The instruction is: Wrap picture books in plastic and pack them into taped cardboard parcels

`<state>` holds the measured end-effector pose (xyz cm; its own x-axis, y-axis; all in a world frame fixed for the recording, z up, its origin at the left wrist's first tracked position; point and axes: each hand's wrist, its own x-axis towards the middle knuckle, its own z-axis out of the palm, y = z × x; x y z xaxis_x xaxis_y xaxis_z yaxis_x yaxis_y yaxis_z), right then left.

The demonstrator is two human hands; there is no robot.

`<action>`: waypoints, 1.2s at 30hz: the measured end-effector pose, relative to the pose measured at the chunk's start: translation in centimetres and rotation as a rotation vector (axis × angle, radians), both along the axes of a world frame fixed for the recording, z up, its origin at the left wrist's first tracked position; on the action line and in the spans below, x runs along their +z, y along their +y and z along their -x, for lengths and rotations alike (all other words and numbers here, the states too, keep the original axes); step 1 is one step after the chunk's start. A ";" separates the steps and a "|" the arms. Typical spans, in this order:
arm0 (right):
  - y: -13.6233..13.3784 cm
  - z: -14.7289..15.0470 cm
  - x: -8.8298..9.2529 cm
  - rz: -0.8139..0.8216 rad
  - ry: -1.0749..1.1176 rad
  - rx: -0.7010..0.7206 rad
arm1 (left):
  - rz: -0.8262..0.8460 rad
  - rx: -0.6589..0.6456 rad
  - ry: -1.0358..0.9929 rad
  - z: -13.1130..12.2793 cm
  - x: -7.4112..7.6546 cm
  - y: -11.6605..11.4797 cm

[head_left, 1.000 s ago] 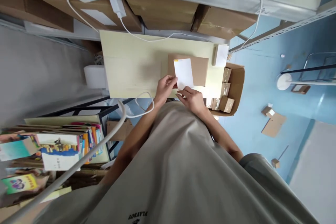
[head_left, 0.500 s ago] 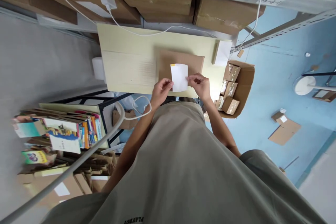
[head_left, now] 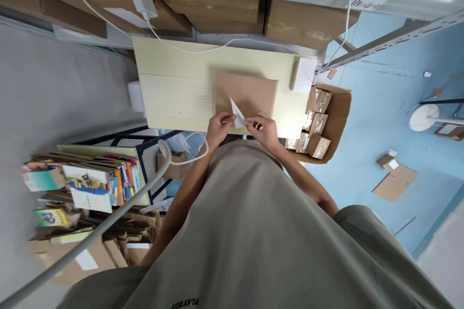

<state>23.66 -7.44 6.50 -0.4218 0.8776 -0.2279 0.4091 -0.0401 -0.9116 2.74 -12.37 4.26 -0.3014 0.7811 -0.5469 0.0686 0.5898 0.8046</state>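
A small white paper label [head_left: 238, 115] is bent diagonally, with one corner pointing up. My left hand [head_left: 219, 127] pinches its left edge between thumb and fingers. On its other side, the fingertips of my right hand [head_left: 264, 130] are closed on the edge. Beneath and just beyond the label lies a flat brown cardboard box [head_left: 253, 89] on the pale yellow tabletop [head_left: 174, 91]. Both hands hover over the near edge of the table.
A white block-like stack [head_left: 304, 75] sits at the table's right end. An open carton of small boxes [head_left: 335, 125] stands right of it. A white cable [head_left: 203, 51] crosses the back. Books [head_left: 123, 183] fill a lower left rack, near a grey curved pole [head_left: 108, 222].
The label was held flat and upright between both hands; now it is folded over diagonally. My right hand has moved left and nearer my body, close to my left hand.
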 end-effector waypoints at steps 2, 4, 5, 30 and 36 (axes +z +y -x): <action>1.3 -0.2 -1.2 0.014 -0.058 -0.145 | 0.011 -0.014 0.027 0.1 0.1 1.0; 2.9 -0.2 -2.5 0.038 -0.108 -0.240 | 0.004 -0.046 0.068 0.3 0.1 2.3; 3.7 -0.1 -3.1 0.050 -0.129 -0.267 | -0.004 -0.065 0.091 0.4 0.1 3.1; 6.2 2.0 -5.6 0.004 -0.384 -0.314 | -0.077 -0.221 0.360 1.3 -3.0 7.2; 6.0 2.5 -4.8 0.033 -0.430 -0.307 | -0.036 -0.234 0.380 1.1 -2.5 7.3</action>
